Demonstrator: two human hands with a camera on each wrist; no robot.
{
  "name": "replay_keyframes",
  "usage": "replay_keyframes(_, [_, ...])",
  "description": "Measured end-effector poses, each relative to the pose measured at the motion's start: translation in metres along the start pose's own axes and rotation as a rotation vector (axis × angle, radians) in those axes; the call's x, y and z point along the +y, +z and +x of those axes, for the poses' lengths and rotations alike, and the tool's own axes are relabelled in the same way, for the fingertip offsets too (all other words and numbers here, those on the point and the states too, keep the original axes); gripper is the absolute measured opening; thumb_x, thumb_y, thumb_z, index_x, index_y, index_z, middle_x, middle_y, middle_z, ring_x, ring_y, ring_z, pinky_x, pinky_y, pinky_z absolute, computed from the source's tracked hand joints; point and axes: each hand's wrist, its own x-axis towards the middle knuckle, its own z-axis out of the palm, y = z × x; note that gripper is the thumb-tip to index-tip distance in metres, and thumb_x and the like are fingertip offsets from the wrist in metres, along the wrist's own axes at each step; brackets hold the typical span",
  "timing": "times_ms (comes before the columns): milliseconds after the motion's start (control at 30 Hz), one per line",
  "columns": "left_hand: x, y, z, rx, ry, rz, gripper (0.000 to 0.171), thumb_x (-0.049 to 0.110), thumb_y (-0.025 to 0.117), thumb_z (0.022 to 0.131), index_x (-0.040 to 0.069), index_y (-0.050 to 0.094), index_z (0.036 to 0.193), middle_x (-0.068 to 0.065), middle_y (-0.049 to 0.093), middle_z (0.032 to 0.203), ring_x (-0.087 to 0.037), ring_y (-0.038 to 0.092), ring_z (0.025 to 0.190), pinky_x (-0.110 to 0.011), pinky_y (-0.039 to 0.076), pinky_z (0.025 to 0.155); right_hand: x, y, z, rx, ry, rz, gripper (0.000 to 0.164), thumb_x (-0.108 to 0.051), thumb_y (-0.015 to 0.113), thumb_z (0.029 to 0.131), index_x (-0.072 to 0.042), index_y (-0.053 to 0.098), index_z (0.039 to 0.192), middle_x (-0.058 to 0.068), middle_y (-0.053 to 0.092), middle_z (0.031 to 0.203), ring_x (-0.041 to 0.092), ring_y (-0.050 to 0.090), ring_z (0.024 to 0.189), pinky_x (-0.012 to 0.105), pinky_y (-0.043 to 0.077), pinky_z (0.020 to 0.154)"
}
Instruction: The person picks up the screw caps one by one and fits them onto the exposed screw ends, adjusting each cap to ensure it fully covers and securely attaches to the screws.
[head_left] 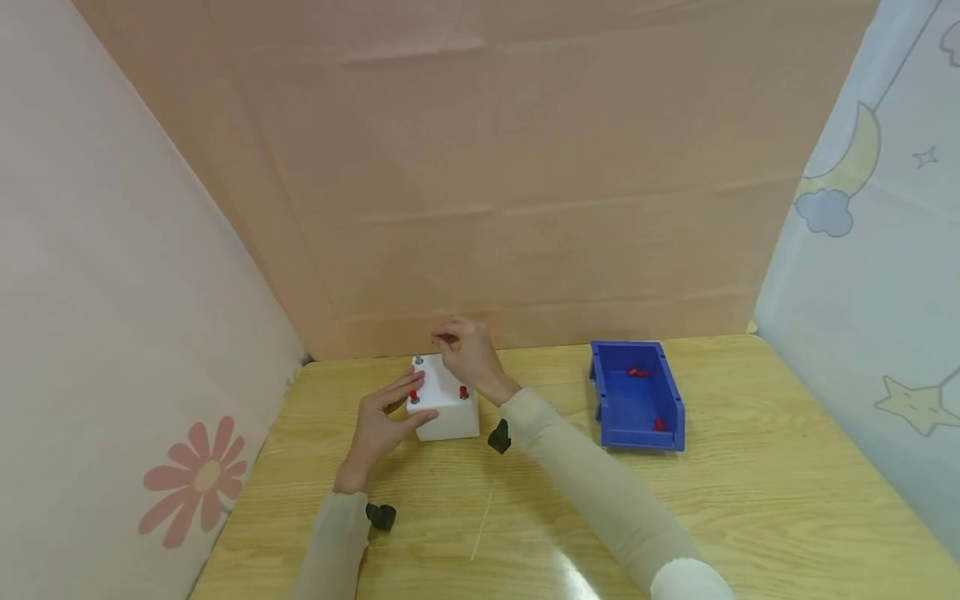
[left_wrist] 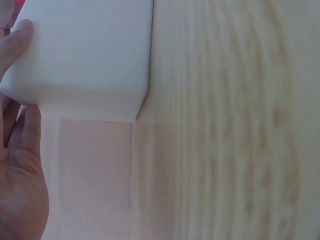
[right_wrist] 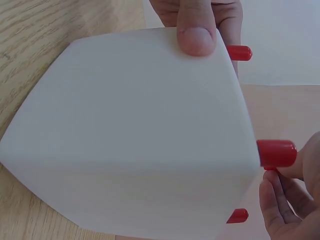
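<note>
A white block [head_left: 442, 421] stands on the table, with small posts on its top. Red caps cover the front-left post [head_left: 413, 397] and front-right post [head_left: 463, 392]; another red cap [right_wrist: 238, 216] shows in the right wrist view. The back-left metal post [head_left: 419, 360] is bare. My left hand [head_left: 381, 421] grips the block from the left, thumb [right_wrist: 197, 40] on its front face and fingers along the side and top. Above the block's back edge, my right hand [head_left: 471, 354] pinches a small red piece, apparently a cap, mostly hidden by the fingertips.
To the right stands a blue bin [head_left: 633, 437] holding several red caps [head_left: 637, 372]. A tan sheet [head_left: 525, 208] rises behind the table [head_left: 750, 467]. Patterned sheets flank it on the left [head_left: 90, 292] and right [head_left: 885, 275].
</note>
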Motion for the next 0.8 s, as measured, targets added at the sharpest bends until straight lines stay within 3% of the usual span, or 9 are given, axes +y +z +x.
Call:
replay_keyframes(467, [0.0045,-0.0006,-0.0008,-0.001,-0.019,-0.001,0.053,0.004,0.092,0.083,0.004,0.075,0.133,-0.011,0.067,0.147,-0.031,0.048,0.151,-0.018,0.048,0.111,-0.0014,0.0077,0.0027,0.006,-0.021,-0.003,0.012,0.002,0.073,0.099,0.000,0.083,0.104,0.013,0.080,0.105,0.023,0.080,0.089,0.025,0.066,0.081])
replay_keyframes(800, [0.0045,0.0032,0.0006,0.017,0.032,-0.002,0.053,-0.003,0.091,0.081,-0.001,0.075,0.131,-0.019,0.068,0.143,-0.039,0.050,0.148,-0.016,0.049,0.108,-0.0016,0.0102,0.0047,-0.009,-0.028,0.009,0.012,0.001,0.073,0.100,0.000,0.083,0.105,0.013,0.080,0.106,0.023,0.080,0.091,0.026,0.066,0.081])
